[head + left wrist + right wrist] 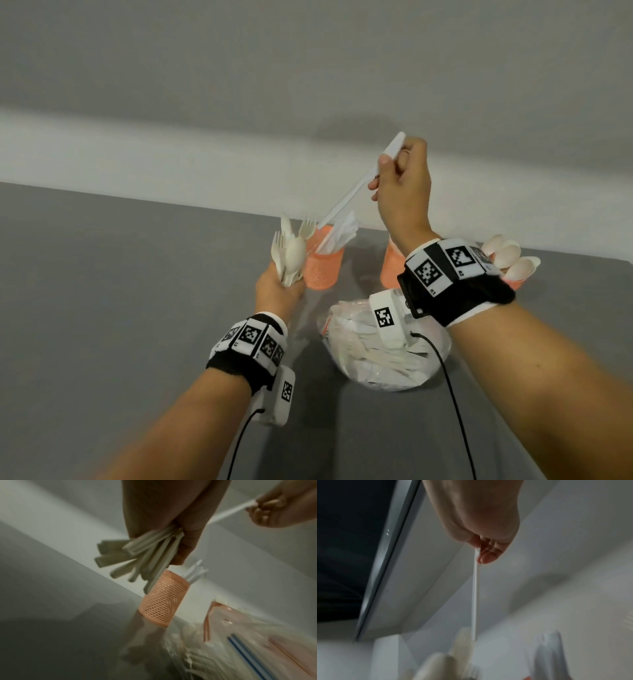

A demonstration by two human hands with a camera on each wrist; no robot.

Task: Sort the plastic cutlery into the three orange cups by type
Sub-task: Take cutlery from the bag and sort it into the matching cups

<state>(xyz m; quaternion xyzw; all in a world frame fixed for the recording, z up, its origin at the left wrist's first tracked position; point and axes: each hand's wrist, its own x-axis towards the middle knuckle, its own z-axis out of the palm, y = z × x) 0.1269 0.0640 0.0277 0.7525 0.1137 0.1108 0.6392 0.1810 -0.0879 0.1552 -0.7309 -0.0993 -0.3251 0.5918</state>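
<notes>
My right hand [394, 171] is raised above the cups and pinches a white plastic knife [356, 188] by its blade end; the handle slants down toward the left orange mesh cup [323, 270], which holds several white knives [342, 229]. My left hand [279, 291] grips a bunch of cream forks and spoons [291, 250] upright, just left of that cup. The middle orange cup [392, 263] stands behind my right wrist. The right orange cup [517, 282], mostly hidden, holds several spoons [510, 257]. In the left wrist view the bunch's handles [142, 561] fan out below my fist.
A clear plastic bag [383, 349] full of mixed white cutlery lies on the grey table [137, 291] in front of the cups. A pale wall runs along the table's far edge. Cables hang from both wrist cameras.
</notes>
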